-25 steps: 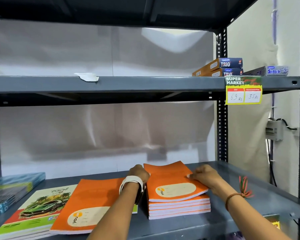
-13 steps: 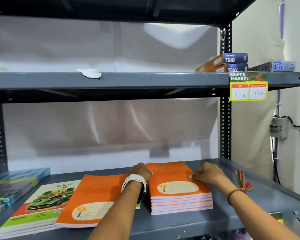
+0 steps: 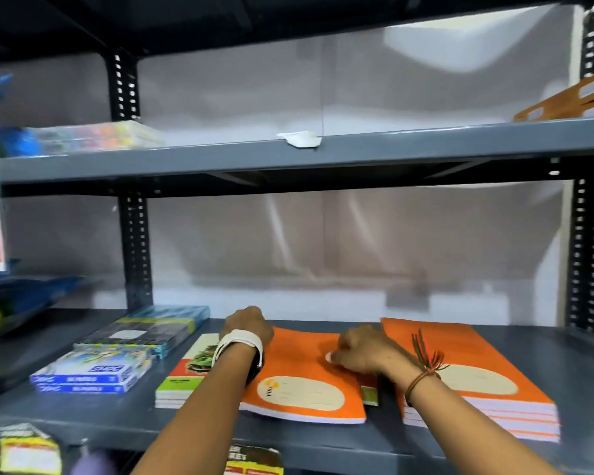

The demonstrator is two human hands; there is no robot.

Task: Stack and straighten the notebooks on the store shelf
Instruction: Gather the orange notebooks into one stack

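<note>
Single orange notebook [image 3: 306, 375]: lies flat at lower centre of the frame on the grey shelf [image 3: 323, 437], overlapping a green-and-white notebook pile [image 3: 182, 382] beneath and to its left.

Stack of orange notebooks [image 3: 477, 378]: lower right of the frame, on the same shelf, just beside the single one, edges roughly even; motion blur softens the detail.

Left hand [image 3: 249, 325]: at the far left corner of the single orange notebook, white band on the wrist. The fingers curl down behind the cover's far edge, out of sight; whether they pinch it I cannot tell.

Right hand [image 3: 364, 349]: rests on the right part of the single notebook's cover, fingers bent and pressing down, thumb nail showing; a threaded cord circles the wrist.

Blue boxes [image 3: 93, 371]: lower left of the frame, stacked flat, with a longer dark pack [image 3: 148, 329] behind them.

Upper shelf [image 3: 288, 156]: carries a scrap of white paper [image 3: 300, 138] at centre, a clear packet [image 3: 93, 137] at left, brown boxes [image 3: 570, 97] at far right.
</note>
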